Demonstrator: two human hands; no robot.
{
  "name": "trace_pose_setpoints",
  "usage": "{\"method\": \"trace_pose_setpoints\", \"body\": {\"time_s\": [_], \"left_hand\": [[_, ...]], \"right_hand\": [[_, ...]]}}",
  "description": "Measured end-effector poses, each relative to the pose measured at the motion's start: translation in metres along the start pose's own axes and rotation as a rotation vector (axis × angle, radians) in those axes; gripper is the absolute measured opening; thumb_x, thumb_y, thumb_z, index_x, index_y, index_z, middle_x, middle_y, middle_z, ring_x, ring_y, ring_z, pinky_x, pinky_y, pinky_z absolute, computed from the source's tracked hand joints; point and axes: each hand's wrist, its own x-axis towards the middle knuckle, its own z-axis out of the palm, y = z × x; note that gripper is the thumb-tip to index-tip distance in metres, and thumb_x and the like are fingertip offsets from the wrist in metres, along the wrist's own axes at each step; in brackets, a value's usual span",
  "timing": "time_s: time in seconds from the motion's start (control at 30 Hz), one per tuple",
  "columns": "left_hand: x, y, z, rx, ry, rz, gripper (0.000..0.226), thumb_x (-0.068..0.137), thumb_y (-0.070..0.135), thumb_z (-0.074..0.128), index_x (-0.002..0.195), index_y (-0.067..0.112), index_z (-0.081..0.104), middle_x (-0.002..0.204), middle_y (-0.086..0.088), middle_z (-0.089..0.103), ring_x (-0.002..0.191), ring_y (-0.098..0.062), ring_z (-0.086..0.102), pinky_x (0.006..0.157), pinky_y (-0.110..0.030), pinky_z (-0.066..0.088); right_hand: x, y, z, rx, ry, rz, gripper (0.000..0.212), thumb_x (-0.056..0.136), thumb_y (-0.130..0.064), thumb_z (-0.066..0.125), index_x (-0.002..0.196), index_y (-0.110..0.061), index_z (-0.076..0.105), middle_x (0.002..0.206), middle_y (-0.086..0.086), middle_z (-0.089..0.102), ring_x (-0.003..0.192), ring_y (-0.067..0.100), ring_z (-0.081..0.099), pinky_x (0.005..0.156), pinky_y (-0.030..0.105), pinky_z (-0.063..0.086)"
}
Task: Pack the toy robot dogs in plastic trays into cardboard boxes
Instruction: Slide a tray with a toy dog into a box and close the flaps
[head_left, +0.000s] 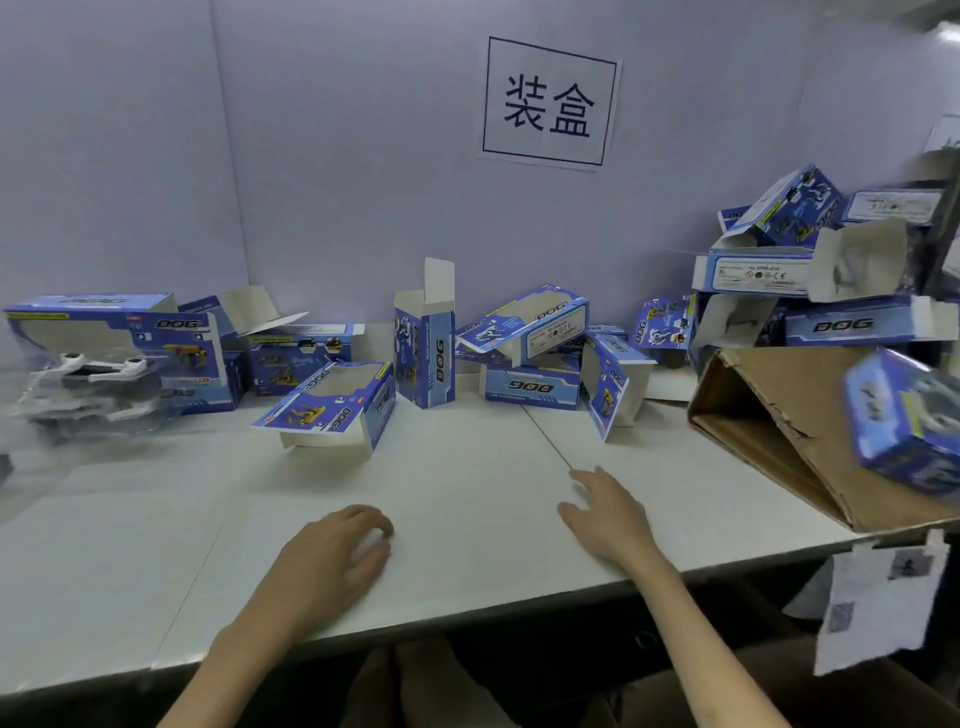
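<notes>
Head view looks down on our white counter (457, 483), and we go across it from the nine o'clock side. At nine o'clock a toy robot dog (98, 371), white and grey, lies in a clear plastic tray (78, 410) that is blurred; it sits just in front of a large blue DOG box (119, 338) lying on its side. Toward eleven o'clock a windowed box (327, 405) rests tilted, window up, and beside it at twelve o'clock an upright box (425, 353) stands with its top flap open. Past it, toward one o'clock, a loose heap of boxes (540, 343) leans one on another against the wall, under a paper sign (548, 101) with two printed characters. At two o'clock more open boxes are stacked high (810, 275) above a brown carton (779, 415) tipped on its side. At three o'clock a blurred blue box (906, 421) shows at the frame edge; we cannot tell what supports it.

Nearer to us, our left hand (337, 551) is at seven o'clock on bare counter, its fingers (376, 525) curled loosely under and gripping nothing. Our right hand (608, 509) lies at five o'clock, palm down, fingers (584, 478) spread flat and empty. Both hands are well apart from the boxes and from the tray.
</notes>
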Motion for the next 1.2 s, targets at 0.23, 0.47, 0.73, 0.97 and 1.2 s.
{"method": "trace_pose_setpoints", "body": {"time_s": [0.23, 0.47, 0.73, 0.97, 1.2], "left_hand": [[-0.002, 0.004, -0.003, -0.009, -0.022, -0.031, 0.023, 0.097, 0.036, 0.054, 0.116, 0.031, 0.066, 0.128, 0.016, 0.06, 0.114, -0.009, 0.056, 0.099, -0.026, 0.042], [0.0, -0.006, -0.013, -0.291, 0.009, -0.218, 0.016, 0.094, 0.025, 0.062, 0.108, 0.025, 0.071, 0.117, 0.008, 0.067, 0.11, -0.009, 0.06, 0.098, -0.026, 0.046], [0.015, -0.08, -0.042, -0.195, 0.268, -0.663, 0.031, 0.088, 0.027, 0.067, 0.118, 0.026, 0.063, 0.12, 0.004, 0.065, 0.113, -0.015, 0.059, 0.102, -0.036, 0.04], [0.047, -0.126, -0.043, -0.393, 0.4, -0.663, 0.029, 0.085, 0.022, 0.074, 0.113, 0.018, 0.068, 0.104, -0.001, 0.071, 0.088, -0.012, 0.064, 0.074, -0.021, 0.046], [0.106, -0.142, -0.032, -0.553, 0.457, -0.569, 0.033, 0.084, 0.015, 0.078, 0.114, 0.016, 0.066, 0.103, 0.003, 0.069, 0.081, 0.003, 0.063, 0.061, -0.004, 0.043]], "right_hand": [[-0.007, -0.002, -0.003, -0.179, -0.064, -0.134, 0.038, 0.099, -0.04, 0.053, 0.136, -0.036, 0.055, 0.151, -0.009, 0.046, 0.138, 0.016, 0.043, 0.117, 0.04, 0.024], [-0.005, -0.006, 0.003, -0.293, -0.041, -0.137, 0.039, 0.1, -0.04, 0.05, 0.138, -0.032, 0.053, 0.148, -0.007, 0.049, 0.135, 0.019, 0.046, 0.112, 0.04, 0.032], [0.017, -0.109, 0.071, 0.065, -0.147, -0.282, 0.033, 0.083, -0.037, 0.079, 0.108, -0.027, 0.06, 0.12, -0.001, 0.064, 0.106, 0.019, 0.061, 0.096, 0.04, 0.049], [0.062, -0.182, 0.147, 0.275, -0.07, -0.34, 0.041, 0.075, -0.036, 0.085, 0.099, -0.022, 0.054, 0.102, -0.003, 0.06, 0.083, 0.017, 0.061, 0.069, 0.029, 0.044], [0.105, -0.195, 0.164, 0.366, 0.082, -0.475, 0.012, 0.084, -0.019, 0.077, 0.087, -0.022, 0.066, 0.087, -0.005, 0.07, 0.078, 0.009, 0.066, 0.068, 0.023, 0.049]]}}
